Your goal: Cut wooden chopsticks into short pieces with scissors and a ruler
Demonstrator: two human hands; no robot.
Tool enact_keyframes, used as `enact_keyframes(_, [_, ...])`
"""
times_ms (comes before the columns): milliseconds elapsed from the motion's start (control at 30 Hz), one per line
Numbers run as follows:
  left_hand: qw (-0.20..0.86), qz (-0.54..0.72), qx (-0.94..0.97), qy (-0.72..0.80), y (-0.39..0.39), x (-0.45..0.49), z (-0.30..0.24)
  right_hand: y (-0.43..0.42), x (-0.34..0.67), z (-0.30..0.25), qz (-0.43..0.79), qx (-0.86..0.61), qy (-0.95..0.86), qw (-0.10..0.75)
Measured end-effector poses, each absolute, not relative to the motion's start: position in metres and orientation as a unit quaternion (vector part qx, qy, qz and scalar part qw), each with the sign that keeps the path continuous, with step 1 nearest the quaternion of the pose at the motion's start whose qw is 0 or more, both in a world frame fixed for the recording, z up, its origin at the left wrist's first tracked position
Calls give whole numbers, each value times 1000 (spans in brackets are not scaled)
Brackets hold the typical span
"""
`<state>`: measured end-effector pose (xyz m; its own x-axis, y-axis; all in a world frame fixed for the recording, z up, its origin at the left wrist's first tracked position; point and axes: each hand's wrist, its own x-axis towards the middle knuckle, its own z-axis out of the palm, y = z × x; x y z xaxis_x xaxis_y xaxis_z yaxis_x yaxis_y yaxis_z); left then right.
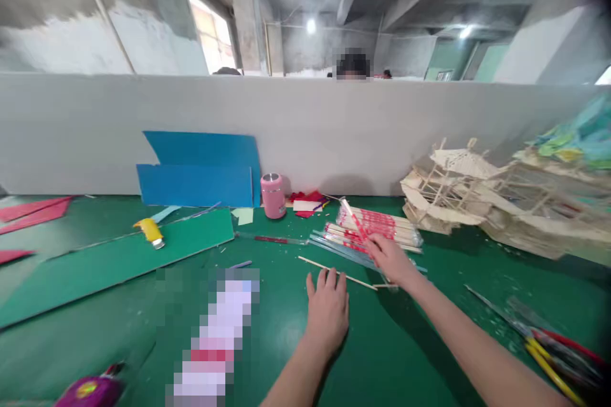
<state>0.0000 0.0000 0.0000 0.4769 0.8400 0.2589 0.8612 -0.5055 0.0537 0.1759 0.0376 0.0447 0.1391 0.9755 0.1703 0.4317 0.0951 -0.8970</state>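
My left hand (327,308) lies palm down on the green table, fingers a little apart and holding nothing. Its fingertips are close to a thin wooden stick (338,274). A shorter stick piece (384,286) lies by that stick's right end. Farther right, my right hand (389,259) is closed on a slim red-printed plastic wrapper (356,221), which points up and to the left. Whether a stick is inside the wrapper I cannot tell. Behind this hand lie several bundles of wrapped wooden sticks (382,222), with blue strips (341,250) in front of them.
A pink cup (273,196) stands before the white partition (315,133). Blue boards (195,184) lean at left, near a yellow cutter (150,232) on a green board (119,264). Wooden stick models (449,194) and yellow-handled pliers (539,350) are at right; a purple tape measure (90,391) is front left.
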Motion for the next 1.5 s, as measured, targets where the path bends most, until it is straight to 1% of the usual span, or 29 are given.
enact_keyframes(200, [52,-109,-868,-481,10,5,7,-35,203,30,264,-648,-500,510])
enact_keyframes(300, [61,-87,-892,-438,21,6,19,-59,212,23,254,-663,-480,515])
enact_keyframes(433, [67,-61,-926,-366,26,6,36,-68,215,17,250,-675,-508,473])
enact_keyframes(567, [58,-32,-942,-328,3,1,43,-53,212,11,267,-665,-558,418])
enact_keyframes(700, [36,-12,-944,-328,-38,-4,41,-27,211,2,284,-657,-591,371])
enact_keyframes(867, [18,-10,-934,-357,-68,2,33,3,217,-7,269,-668,-604,341])
enact_keyframes(1033, [18,-34,-925,-378,-67,17,30,6,214,2,225,-660,-632,338])
enact_keyframes(1200, [24,-63,-915,-399,-65,29,24,-26,200,24,172,-628,-666,365])
enact_keyframes(1333, [30,-97,-902,-421,-68,24,24,-55,192,31,138,-616,-691,352])
enact_keyframes(1433, [54,-155,-886,-433,-69,12,32,-69,190,32,129,-612,-712,321])
enact_keyframes(1500, [127,-272,-841,-450,-67,3,40,-75,189,34,128,-598,-738,286])
